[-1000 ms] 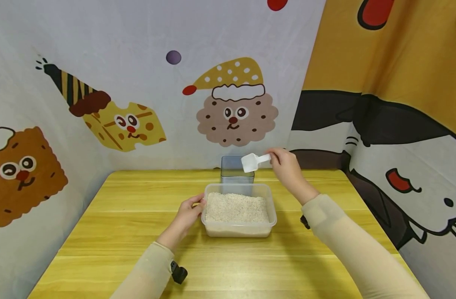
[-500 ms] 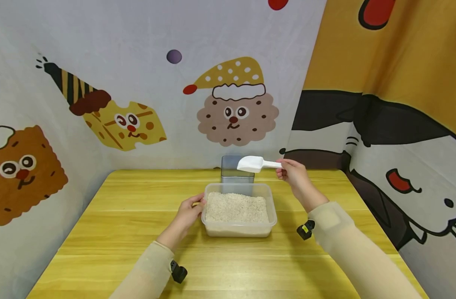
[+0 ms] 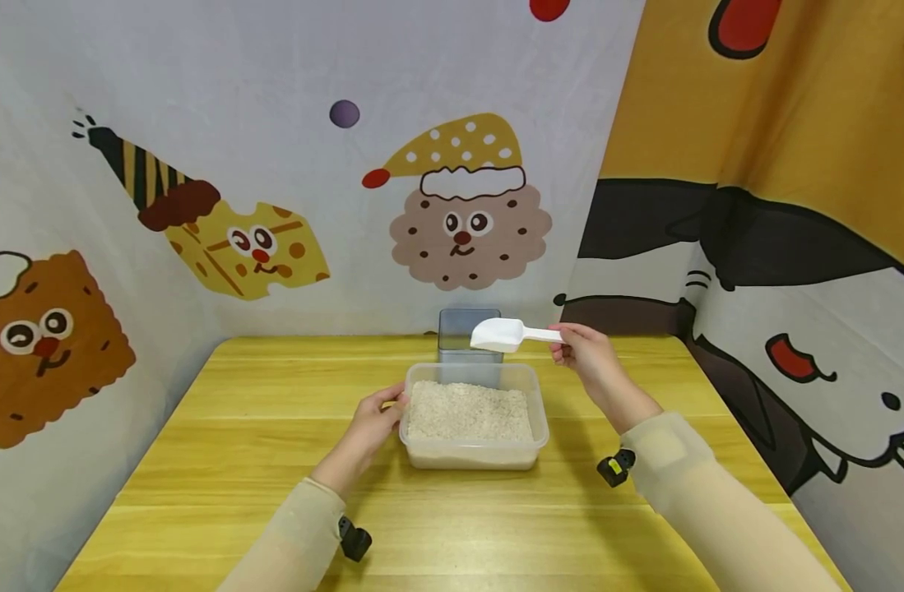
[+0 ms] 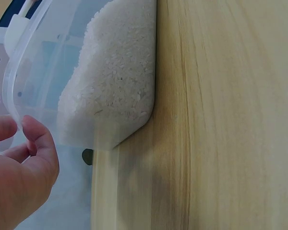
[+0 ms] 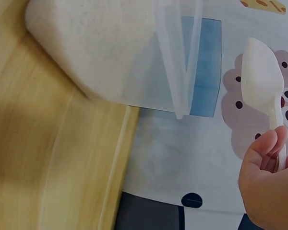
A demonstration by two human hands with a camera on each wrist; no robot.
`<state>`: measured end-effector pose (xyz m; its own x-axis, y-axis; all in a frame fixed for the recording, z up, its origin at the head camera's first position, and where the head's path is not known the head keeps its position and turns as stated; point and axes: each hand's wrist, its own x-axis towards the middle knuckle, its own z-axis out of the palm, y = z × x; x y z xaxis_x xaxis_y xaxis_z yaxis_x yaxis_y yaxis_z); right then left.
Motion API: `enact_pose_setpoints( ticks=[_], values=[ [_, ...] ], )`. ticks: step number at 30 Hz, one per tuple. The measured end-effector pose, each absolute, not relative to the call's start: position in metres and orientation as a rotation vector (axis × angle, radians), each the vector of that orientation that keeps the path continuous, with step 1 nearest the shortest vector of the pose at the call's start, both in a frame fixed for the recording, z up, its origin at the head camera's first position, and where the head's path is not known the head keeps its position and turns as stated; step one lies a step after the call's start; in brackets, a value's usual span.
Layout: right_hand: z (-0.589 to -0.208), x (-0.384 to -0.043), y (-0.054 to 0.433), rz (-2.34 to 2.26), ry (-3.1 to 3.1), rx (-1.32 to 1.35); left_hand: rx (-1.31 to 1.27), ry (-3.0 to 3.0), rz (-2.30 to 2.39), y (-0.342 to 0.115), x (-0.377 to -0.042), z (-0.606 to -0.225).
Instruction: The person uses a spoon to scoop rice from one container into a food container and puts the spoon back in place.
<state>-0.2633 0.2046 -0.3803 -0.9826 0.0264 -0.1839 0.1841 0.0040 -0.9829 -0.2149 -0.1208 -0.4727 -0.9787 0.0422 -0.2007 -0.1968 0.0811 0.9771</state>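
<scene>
A clear plastic tub (image 3: 470,456) holding white rice (image 3: 466,415) stands on the table. My left hand (image 3: 373,423) pinches the tub's left rim between thumb and fingers, as the left wrist view shows at the rim (image 4: 12,91). Raised above the tub's back side is a white scoop (image 3: 498,335), its handle gripped by my right hand (image 3: 592,358). The scoop's bowl points left and overlaps a blue-grey see-through container (image 3: 452,329) behind the tub. In the right wrist view the scoop (image 5: 260,76) shows its smooth outer side; its inside is hidden there.
The yellow wood-grain table (image 3: 274,460) ends at a cloth backdrop (image 3: 289,99) printed with cartoon figures. On the right hangs a yellow cartoon curtain (image 3: 807,123). Small black cameras sit at both wrists, the left camera (image 3: 355,538) close above the table.
The right hand has come down and slightly right, and the scoop has turned from tipped with its bowl facing me to nearly level, side-on. The left hand and tub have stayed in place.
</scene>
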Motion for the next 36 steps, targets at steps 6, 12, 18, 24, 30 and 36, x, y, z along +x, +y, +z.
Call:
enact_pose_setpoints(
  ticks=[6, 12, 18, 24, 30, 36],
  values=[
    [-0.386, -0.253, 0.21, -2.132, 2.132, 0.145, -0.145, 2.176, 2.015, -0.121, -0.215, -0.474],
    [-0.395, -0.244, 0.213, -2.08, 2.128, 0.115, -0.146, 2.178, 2.005, -0.121, -0.215, -0.473],
    [-0.407, -0.237, 0.214, -1.958, 2.242, 0.055, -0.144, 2.174, 2.009, -0.12, -0.214, -0.473],
    [-0.415, -0.229, 0.213, -1.788, 2.49, -0.137, -0.142, 2.172, 2.017, -0.119, -0.214, -0.472],
    [-0.417, -0.223, 0.208, -1.455, 2.851, -0.402, -0.153, 2.172, 2.025, -0.12, -0.214, -0.472],
    [-0.416, -0.217, 0.202, -1.066, 3.122, -0.653, -0.172, 2.173, 2.011, -0.121, -0.215, -0.474]
  ],
)
